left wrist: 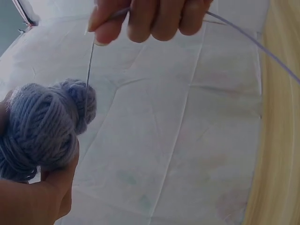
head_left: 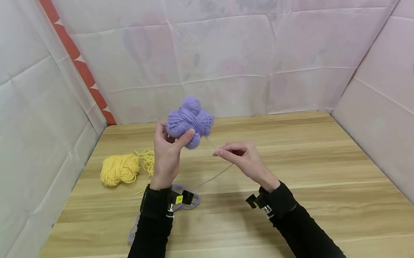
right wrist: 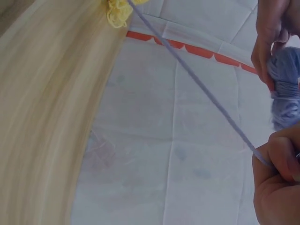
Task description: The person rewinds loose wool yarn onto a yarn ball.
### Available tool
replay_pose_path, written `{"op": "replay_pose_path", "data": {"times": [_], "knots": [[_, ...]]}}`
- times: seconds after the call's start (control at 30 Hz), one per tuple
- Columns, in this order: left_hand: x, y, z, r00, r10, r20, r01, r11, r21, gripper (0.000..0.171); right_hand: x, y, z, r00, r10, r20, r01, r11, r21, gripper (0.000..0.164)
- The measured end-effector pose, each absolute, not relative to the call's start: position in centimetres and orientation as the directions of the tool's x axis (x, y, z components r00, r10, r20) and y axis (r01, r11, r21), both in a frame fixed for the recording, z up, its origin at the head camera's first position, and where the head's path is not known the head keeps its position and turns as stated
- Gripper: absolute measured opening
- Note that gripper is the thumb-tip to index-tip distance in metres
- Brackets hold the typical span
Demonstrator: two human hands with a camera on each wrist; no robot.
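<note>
A ball of purple yarn [head_left: 192, 120] is held up above the table by my left hand [head_left: 168, 156], thumb in front and fingers behind it. My right hand [head_left: 246, 158], lower and to the right, pinches the yarn strand [head_left: 210, 142] between thumb and fingertips. In the left wrist view the strand runs taut from the yarn ball [left wrist: 42, 126] up to the right hand [left wrist: 154, 18]. From that hand the strand's other end [right wrist: 201, 86] slants down, in the head view towards loose purple loops [head_left: 190, 202] on the table, partly hidden behind the left forearm.
A ball of yellow yarn [head_left: 119, 169] lies on the wooden table [head_left: 308, 156] left of the left hand, with a loose yellow tangle [head_left: 146, 160] beside it. White sheeting [head_left: 221, 51] walls the table at the back and both sides.
</note>
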State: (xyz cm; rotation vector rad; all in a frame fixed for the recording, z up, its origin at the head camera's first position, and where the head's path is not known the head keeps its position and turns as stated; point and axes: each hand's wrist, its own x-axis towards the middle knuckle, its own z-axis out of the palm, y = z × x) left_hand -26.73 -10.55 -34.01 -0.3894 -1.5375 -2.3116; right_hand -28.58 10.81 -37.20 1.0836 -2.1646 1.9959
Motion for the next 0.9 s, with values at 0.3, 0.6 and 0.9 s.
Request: {"op": "replay_pose_path", "data": {"times": [0.3, 0.6, 0.9], "knots": [[-26.7, -10.3, -34.5, -0.918, 0.004, 0.397, 0.396, -0.058, 0.916, 0.050, -27.8, 12.5, -36.1, -0.765, -0.450, 0.461, -0.513, -0.007, -0.858, 0.017], [-26.9, -10.3, -34.9, -0.933, 0.156, 0.326, 0.344, 0.114, 0.932, 0.053, -27.0, 14.2, -34.3, -0.825, -0.367, 0.430, -0.452, -0.029, -0.892, 0.012], [-26.9, -10.4, -35.2, -0.896, 0.354, 0.269, 0.349, 0.186, 0.918, 0.056, -26.9, 15.2, -33.6, -0.855, -0.307, 0.418, -0.420, -0.063, -0.905, 0.014]]}}
